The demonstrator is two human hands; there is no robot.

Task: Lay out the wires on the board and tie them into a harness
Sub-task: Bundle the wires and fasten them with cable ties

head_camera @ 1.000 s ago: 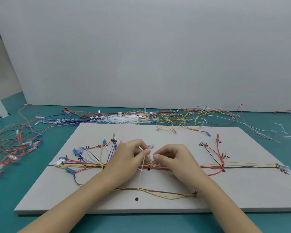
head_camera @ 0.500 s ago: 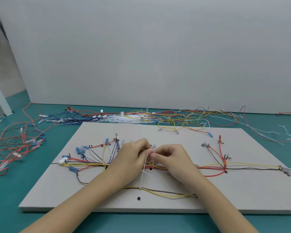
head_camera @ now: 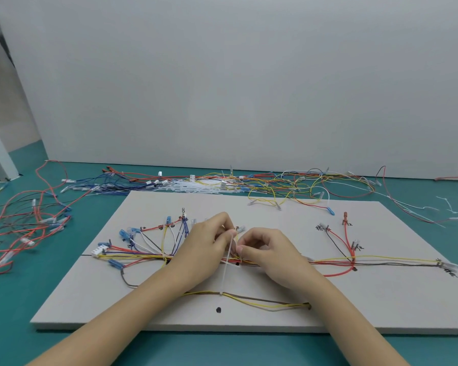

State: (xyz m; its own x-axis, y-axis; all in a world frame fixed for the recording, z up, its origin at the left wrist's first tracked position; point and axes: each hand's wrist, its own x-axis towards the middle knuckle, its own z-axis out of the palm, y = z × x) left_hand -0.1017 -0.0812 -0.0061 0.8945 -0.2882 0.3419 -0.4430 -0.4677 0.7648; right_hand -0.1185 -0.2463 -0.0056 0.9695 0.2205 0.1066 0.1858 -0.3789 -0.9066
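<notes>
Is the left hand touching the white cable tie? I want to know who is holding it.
Touching. The head view shows the left hand pinching the upper end of the white cable tie between thumb and fingertips.

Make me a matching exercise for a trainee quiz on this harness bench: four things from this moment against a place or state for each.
Things:
1. white cable tie
2. black dot
3. white connector
4. spare cable ties

Places or states:
A. heaped on the table beyond the board
B. left end of the main bundle
C. pinched between both hands
D. bare on the board, near its front edge

Pairs: 1-C, 2-D, 3-B, 4-A
</notes>
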